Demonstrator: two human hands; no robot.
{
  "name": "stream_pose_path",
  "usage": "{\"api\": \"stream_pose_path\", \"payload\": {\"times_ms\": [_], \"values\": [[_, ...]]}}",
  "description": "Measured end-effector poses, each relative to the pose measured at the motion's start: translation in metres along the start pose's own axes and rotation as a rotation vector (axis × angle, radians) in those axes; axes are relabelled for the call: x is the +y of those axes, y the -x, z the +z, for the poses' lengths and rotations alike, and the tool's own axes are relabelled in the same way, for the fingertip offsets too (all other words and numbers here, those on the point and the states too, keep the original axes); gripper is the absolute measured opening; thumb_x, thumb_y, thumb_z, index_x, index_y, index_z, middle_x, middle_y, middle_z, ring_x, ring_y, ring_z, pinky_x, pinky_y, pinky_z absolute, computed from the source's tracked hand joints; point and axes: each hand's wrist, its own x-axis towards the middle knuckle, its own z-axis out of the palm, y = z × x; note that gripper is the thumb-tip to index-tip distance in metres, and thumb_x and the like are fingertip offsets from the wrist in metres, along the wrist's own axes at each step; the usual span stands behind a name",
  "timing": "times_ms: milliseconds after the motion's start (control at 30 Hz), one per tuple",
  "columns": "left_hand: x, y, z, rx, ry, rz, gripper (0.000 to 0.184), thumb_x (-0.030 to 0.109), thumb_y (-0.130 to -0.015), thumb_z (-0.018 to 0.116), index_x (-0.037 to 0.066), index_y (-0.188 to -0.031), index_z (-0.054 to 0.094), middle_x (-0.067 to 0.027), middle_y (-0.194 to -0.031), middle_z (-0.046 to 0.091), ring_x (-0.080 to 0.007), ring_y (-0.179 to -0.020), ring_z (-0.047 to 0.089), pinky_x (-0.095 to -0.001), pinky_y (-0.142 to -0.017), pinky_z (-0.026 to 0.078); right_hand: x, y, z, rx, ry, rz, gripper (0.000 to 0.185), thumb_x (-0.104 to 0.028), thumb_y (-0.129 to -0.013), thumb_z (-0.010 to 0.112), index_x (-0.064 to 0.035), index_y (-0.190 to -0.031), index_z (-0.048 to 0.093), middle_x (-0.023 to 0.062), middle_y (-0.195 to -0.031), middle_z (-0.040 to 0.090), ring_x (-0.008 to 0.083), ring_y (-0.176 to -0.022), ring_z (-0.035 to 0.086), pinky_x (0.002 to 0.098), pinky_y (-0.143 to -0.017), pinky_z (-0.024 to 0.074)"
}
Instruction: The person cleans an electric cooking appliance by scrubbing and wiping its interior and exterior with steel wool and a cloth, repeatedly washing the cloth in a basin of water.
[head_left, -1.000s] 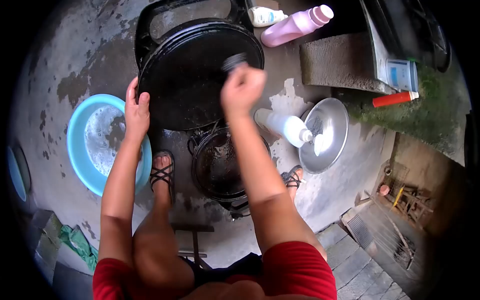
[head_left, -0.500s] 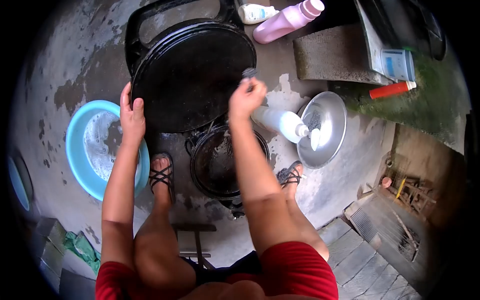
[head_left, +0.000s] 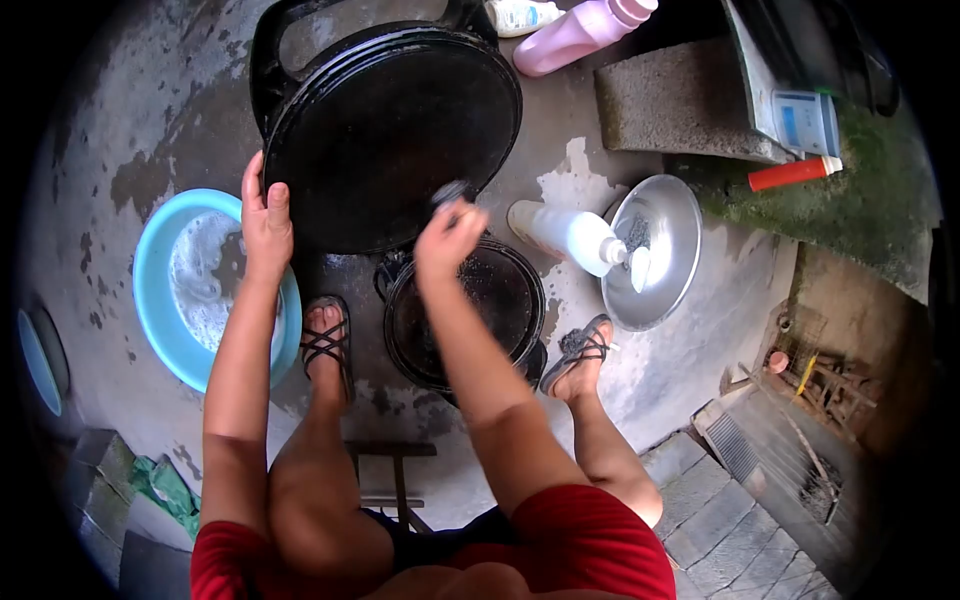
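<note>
A large round black griddle pan stands tilted in front of me. My left hand is closed on its left rim, thumb in front. My right hand grips a dark grey scouring pad, somewhat blurred, at the pan's lower right edge. Whether the pad touches the surface, I cannot tell. Below the right wrist lies a smaller round black pan, partly hidden by my forearm.
A light-blue basin of soapy water stands left. At right are a white pump bottle and a steel bowl holding a scourer. A pink bottle and a concrete block are farther back.
My right hand has moved down and left with the scouring pad, from the pan's right edge to its lower right. My left hand keeps its hold on the rim.
</note>
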Motion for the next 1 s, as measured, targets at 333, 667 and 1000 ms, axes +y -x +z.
{"api": "stream_pose_path", "payload": {"times_ms": [333, 667, 1000], "values": [[0.003, 0.002, -0.003, -0.03, -0.022, 0.046, 0.065, 0.046, -0.093, 0.052, -0.004, -0.134, 0.038, -0.0131, -0.13, 0.047, -0.0211, -0.122, 0.043, -0.0317, -0.105, 0.03, 0.016, -0.054, -0.013, 0.023, -0.015, -0.039, 0.008, -0.003, -0.082, 0.052, 0.0028, -0.087, 0.05, 0.0206, -0.092, 0.053, 0.0385, -0.088, 0.051, 0.0455, -0.081, 0.0417], [0.001, 0.001, 0.001, -0.024, 0.086, 0.014, 0.061, 0.042, -0.095, 0.051, -0.003, -0.134, 0.037, -0.012, -0.13, 0.047, -0.0203, -0.122, 0.042, -0.0315, -0.105, 0.029, -0.026, 0.086, 0.001, -0.102, -0.153, 0.256, 0.012, -0.006, -0.083, 0.057, 0.002, -0.09, 0.05, 0.0212, -0.092, 0.052, 0.0374, -0.087, 0.052, 0.0419, -0.077, 0.0435], [0.017, -0.003, -0.002, -0.089, 0.14, -0.133, 0.058, 0.045, -0.098, 0.04, 0.001, -0.136, 0.033, -0.0121, -0.133, 0.044, -0.0196, -0.125, 0.037, -0.0308, -0.106, 0.026, -0.122, 0.025, 0.021, -0.154, -0.337, -0.176, 0.016, -0.001, -0.08, 0.063, -0.001, -0.093, 0.053, 0.0135, -0.086, 0.054, 0.0306, -0.072, 0.056, 0.0359, -0.065, 0.0472]]}}
